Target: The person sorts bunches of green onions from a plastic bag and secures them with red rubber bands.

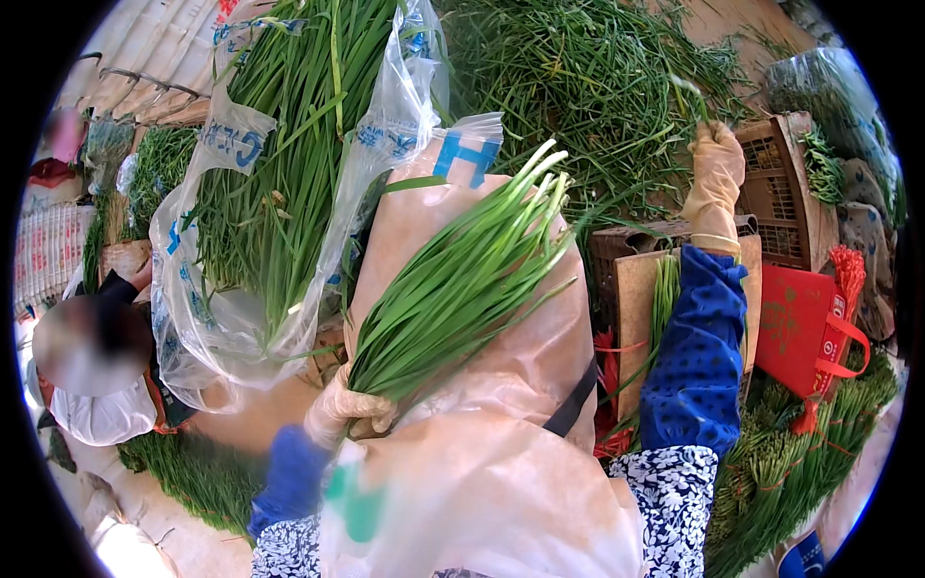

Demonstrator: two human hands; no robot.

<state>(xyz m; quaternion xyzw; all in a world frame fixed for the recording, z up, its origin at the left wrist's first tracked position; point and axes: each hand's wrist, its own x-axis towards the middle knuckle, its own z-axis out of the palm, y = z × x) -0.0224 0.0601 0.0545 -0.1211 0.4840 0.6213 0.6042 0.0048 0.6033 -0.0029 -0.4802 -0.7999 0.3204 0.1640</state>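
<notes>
My gloved left hand [352,405] is wrapped round the leafy end of a bunch of garlic chives [462,270], which lies slantwise over my lap with its white stems pointing up and right. Stretched out to the right, my gloved right hand [716,169] is closed on a thin chive stalk [687,87] above a heap of loose green trimmings [578,87]. Plastic sheeting [491,385] covers my lap. At my left stands a clear plastic bag [183,289] with blue print, its mouth wide around a big mass of long chives [289,144].
Beside my right arm are a board [631,318] with a few chives, a brown plastic crate [771,183] and a red bag [795,318]. Tied bundles of chives [800,462] lie at the lower right. Another person [96,356] sits at the far left.
</notes>
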